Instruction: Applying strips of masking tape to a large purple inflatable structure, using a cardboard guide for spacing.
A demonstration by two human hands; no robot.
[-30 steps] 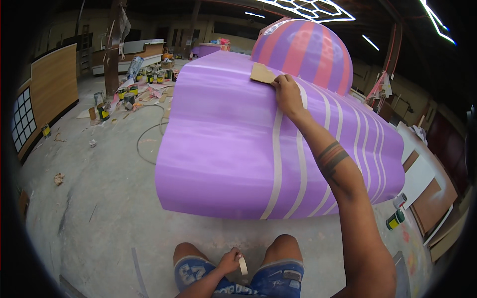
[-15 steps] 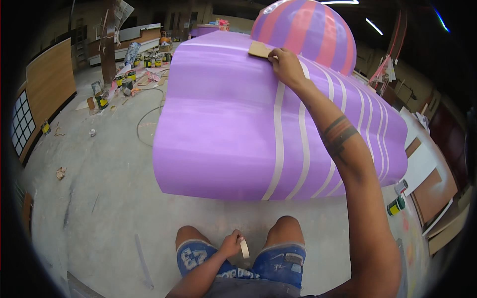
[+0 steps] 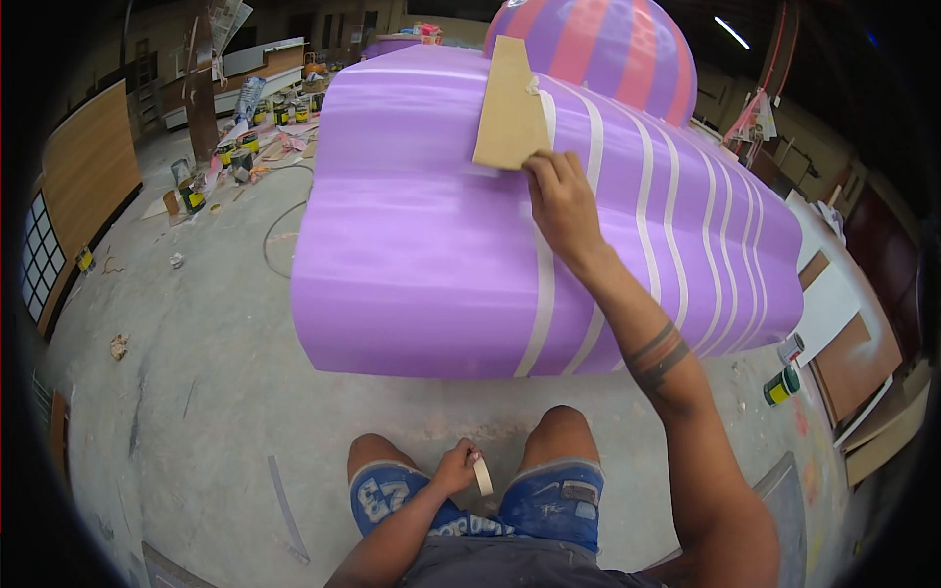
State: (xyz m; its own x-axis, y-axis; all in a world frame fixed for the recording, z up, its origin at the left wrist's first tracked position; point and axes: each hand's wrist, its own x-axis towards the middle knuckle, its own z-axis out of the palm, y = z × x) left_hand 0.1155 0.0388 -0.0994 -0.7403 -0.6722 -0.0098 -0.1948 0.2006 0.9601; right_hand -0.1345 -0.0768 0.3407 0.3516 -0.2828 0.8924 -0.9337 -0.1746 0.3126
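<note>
Pinching the lower right corner of a tan cardboard piece (image 3: 512, 113) with my right grip (image 3: 566, 206): narrow, nearly closed on the edge, thumb mostly hidden. Cardboard lies along the upper part of the purple form (image 3: 412, 240), at the nearest pale tape strip (image 3: 542, 309); can't tell if its whole face touches. Left grip (image 3: 454, 469) is low between my knees (image 3: 373, 449), curled small around a cream tape roll (image 3: 482, 477), roll hanging edge-on. Purple form stands ahead of me, more pale strips down its right half, striped dome (image 3: 598, 44) rising behind. Concrete floor (image 3: 216, 421) around, scuffed, with a thin grey strip (image 3: 284, 510) lying left of my legs. Paint cans (image 3: 192, 200) and scraps (image 3: 291, 142) clutter the far left near a brown post (image 3: 199, 93); wood-faced panel (image 3: 93, 167) at the left edge. Green can (image 3: 781, 386) and grey can (image 3: 791, 347) to the right, near flat boards (image 3: 848, 363). Lit tube (image 3: 732, 32) overhead. Materials: cardboard matte, long, narrower at top; form smooth, faint sheen, wavy profile, patchy lighter purple; dome rounded, shiny, pink and purple bands; strips matte, following the curves. Shorts (image 3: 554, 510) blue cloth, white markings.
</note>
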